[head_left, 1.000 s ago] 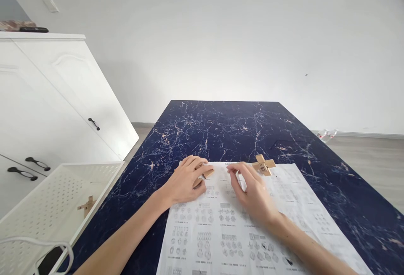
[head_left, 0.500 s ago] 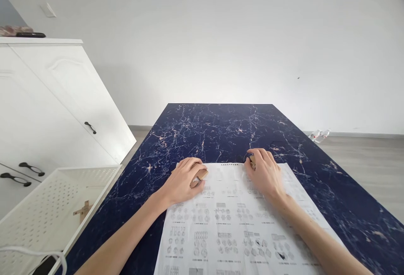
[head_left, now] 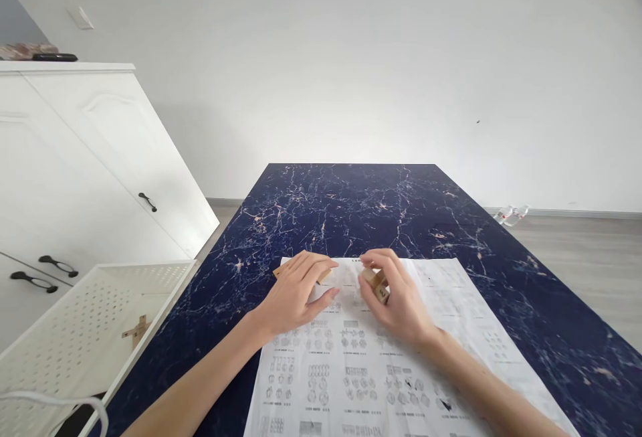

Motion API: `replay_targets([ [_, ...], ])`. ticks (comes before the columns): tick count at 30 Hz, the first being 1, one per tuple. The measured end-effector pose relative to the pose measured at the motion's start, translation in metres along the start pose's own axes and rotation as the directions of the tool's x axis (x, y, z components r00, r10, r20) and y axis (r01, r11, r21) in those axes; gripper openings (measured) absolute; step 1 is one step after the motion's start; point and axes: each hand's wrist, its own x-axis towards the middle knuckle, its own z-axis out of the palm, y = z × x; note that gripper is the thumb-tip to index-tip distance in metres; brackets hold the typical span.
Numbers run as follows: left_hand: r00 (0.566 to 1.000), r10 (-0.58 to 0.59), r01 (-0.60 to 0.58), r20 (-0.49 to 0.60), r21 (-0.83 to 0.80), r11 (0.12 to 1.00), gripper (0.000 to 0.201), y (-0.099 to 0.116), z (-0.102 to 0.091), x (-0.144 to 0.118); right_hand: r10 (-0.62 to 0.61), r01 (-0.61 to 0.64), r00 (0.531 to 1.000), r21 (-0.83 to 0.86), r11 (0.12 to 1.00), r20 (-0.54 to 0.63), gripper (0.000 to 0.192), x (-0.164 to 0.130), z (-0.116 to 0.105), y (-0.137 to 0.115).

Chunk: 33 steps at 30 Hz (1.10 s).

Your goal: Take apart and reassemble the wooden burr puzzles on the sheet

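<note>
My left hand point(head_left: 295, 293) rests over wooden pieces at the upper left of a printed sheet of paper point(head_left: 346, 357). Its fingers are stretched out and the thumb stands apart. A wooden piece point(head_left: 279, 270) shows past the back of that hand, and more wood shows below its fingertips; the rest is hidden. A short gap away, near the sheet's top edge, my right hand point(head_left: 401, 300) is curled around wooden puzzle pieces point(head_left: 380, 284) with a dark mark on one face. Rows of small diagrams cover the paper.
The sheet lies on a dark blue marbled table point(head_left: 341, 209). At the left, a white perforated bin point(head_left: 65, 330) holds a cross-shaped wooden piece point(head_left: 136, 331) and a white cable point(head_left: 60, 397). White cabinets point(head_left: 110, 156) stand behind it. Clear bottles point(head_left: 511, 215) are on the floor at right.
My right hand has moved left with the wooden pieces, closer to my left hand. The left thumb has come away from the wood and the left fingers have straightened.
</note>
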Motion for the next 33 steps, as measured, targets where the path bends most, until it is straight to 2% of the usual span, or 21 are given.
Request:
replay_targets([
  [3, 0.994, 0.103, -0.101, 0.022, -0.076, 0.992, 0.03, 0.009, 0.003, -0.001, -0.079, 0.067, 0.993, 0.131, 0.989, 0.084, 0.043, -0.009, 0.008, -0.017],
  [7, 0.978, 0.206, -0.203, 0.036, -0.07, 0.977, 0.022, 0.011, 0.006, -0.003, -0.102, 0.082, 0.99, 0.183, 0.98, 0.098, 0.05, -0.011, 0.011, -0.026],
  [12, 0.984, 0.165, -0.156, 0.062, -0.134, 0.979, 0.031, 0.008, 0.006, -0.004, -0.085, 0.039, 0.981, 0.249, 0.968, 0.176, 0.058, -0.013, 0.013, -0.026],
  [15, 0.985, 0.168, -0.158, 0.038, -0.192, 0.969, 0.024, 0.01, 0.007, -0.003, -0.06, 0.009, 0.977, 0.244, 0.97, 0.203, 0.057, -0.014, 0.014, -0.024],
  [17, 0.992, 0.126, -0.122, 0.002, -0.237, 0.964, 0.019, 0.011, 0.008, -0.001, -0.022, -0.017, 0.983, 0.21, 0.978, 0.18, 0.053, -0.013, 0.014, -0.023],
  [20, 0.998, -0.027, 0.007, -0.061, -0.306, 0.952, 0.017, 0.011, 0.008, 0.001, 0.032, -0.045, 0.996, 0.155, 0.987, 0.084, 0.046, -0.011, 0.013, -0.021],
  [25, 0.971, -0.217, 0.158, -0.1, -0.413, 0.897, 0.021, 0.01, 0.005, 0.005, 0.036, -0.034, 0.999, 0.048, 0.998, -0.036, 0.013, -0.007, 0.011, -0.017],
  [29, 0.961, -0.271, 0.211, -0.055, -0.49, 0.846, 0.028, 0.012, 0.002, 0.006, 0.036, -0.035, 0.999, 0.064, 0.997, -0.016, 0.009, -0.006, 0.008, -0.018],
  [33, 0.951, -0.283, 0.297, 0.123, -0.606, 0.738, 0.066, 0.013, 0.001, 0.005, 0.116, -0.123, 0.991, 0.138, 0.983, 0.062, 0.013, -0.007, 0.008, -0.022],
])
